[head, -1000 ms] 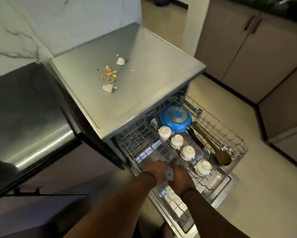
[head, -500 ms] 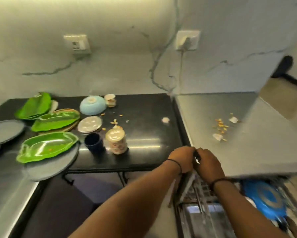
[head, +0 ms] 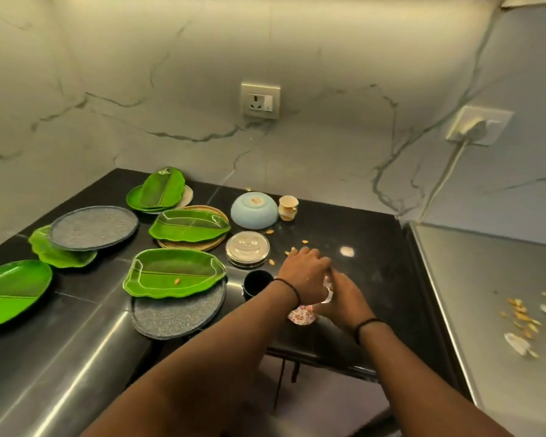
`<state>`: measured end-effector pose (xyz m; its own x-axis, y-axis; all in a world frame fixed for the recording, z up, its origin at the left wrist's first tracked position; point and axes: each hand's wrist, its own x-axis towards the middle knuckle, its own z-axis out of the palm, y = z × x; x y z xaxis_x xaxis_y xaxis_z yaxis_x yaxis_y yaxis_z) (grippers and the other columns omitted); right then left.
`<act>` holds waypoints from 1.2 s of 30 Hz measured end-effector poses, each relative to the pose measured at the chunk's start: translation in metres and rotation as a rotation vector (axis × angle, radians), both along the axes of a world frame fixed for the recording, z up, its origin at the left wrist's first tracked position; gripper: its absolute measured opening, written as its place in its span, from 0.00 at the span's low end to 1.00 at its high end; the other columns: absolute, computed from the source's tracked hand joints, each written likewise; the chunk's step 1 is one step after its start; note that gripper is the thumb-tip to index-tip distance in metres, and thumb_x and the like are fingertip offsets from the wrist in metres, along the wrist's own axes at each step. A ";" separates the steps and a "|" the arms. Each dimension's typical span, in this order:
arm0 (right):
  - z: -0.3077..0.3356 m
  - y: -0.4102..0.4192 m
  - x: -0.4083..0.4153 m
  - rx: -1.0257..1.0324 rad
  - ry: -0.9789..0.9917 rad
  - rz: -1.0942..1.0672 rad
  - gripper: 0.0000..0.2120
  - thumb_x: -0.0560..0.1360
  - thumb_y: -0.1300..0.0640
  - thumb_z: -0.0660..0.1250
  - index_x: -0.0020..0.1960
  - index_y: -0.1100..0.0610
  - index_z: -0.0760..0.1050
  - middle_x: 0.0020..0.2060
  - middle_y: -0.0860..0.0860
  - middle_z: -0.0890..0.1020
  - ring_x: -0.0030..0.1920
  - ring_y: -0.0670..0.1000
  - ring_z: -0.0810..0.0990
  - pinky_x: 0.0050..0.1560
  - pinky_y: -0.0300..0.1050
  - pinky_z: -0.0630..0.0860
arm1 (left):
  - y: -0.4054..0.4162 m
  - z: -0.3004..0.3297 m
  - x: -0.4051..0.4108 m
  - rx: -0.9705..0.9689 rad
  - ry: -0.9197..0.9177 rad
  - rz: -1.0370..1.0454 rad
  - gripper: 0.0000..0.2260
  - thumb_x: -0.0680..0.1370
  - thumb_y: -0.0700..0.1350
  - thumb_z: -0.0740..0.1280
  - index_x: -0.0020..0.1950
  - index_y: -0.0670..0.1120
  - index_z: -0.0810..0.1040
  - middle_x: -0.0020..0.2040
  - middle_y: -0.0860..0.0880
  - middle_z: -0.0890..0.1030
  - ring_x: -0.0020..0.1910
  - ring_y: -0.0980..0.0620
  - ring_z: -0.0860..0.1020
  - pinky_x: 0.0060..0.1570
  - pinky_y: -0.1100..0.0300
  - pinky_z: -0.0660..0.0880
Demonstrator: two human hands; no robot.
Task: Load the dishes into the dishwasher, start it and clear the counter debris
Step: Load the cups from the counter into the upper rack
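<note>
Dishes cover the black surface [head: 372,266] in front of us. Both of our hands meet near its front edge, around a floral patterned cup [head: 301,315]. Our left hand [head: 303,274] curls over the top of the cup, and our right hand [head: 344,298] grips it from the right side, so only the lower part of the cup shows between our wrists. Just left of the hands stands a dark cup [head: 255,283]. Behind it lies a steel lid [head: 247,248], and further back, near the wall, an upturned pale blue bowl [head: 254,210] sits beside a small cream cup [head: 288,208]. Green leaf-shaped plates [head: 174,272] spread toward the left edge of the surface, some resting on grey round plates [head: 93,228]; one of them overlaps a grey plate at the front edge. Scattered crumbs [head: 292,249] lie around the lid and just past our left hand. At the right, the steel dishwasher top [head: 486,279] carries more debris [head: 522,320], made of yellow bits and white scraps. On the marble wall we see two sockets, the right one with a plug [head: 473,127] and cord in it.
</note>
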<state>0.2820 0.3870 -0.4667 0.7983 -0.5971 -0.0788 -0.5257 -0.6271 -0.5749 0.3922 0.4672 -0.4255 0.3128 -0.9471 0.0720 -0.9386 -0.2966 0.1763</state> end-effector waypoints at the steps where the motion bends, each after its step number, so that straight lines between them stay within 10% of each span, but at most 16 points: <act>1: 0.001 0.002 0.009 -0.005 -0.009 0.003 0.41 0.58 0.46 0.78 0.67 0.45 0.66 0.57 0.46 0.77 0.57 0.49 0.77 0.55 0.47 0.77 | 0.005 0.003 0.010 -0.004 0.018 0.011 0.22 0.70 0.52 0.68 0.64 0.50 0.74 0.58 0.46 0.75 0.59 0.45 0.71 0.59 0.50 0.67; 36: 0.011 0.019 0.053 -0.059 0.050 0.100 0.42 0.65 0.46 0.76 0.72 0.46 0.59 0.66 0.49 0.67 0.67 0.53 0.66 0.64 0.48 0.70 | 0.036 -0.015 0.053 0.040 0.083 0.144 0.27 0.71 0.58 0.66 0.68 0.50 0.69 0.63 0.46 0.76 0.61 0.45 0.73 0.61 0.51 0.68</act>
<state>0.3348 0.4064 -0.4558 0.8503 -0.5190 -0.0871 -0.4855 -0.7099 -0.5102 0.4454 0.5032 -0.4408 0.4492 -0.8934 0.0038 -0.8684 -0.4356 0.2370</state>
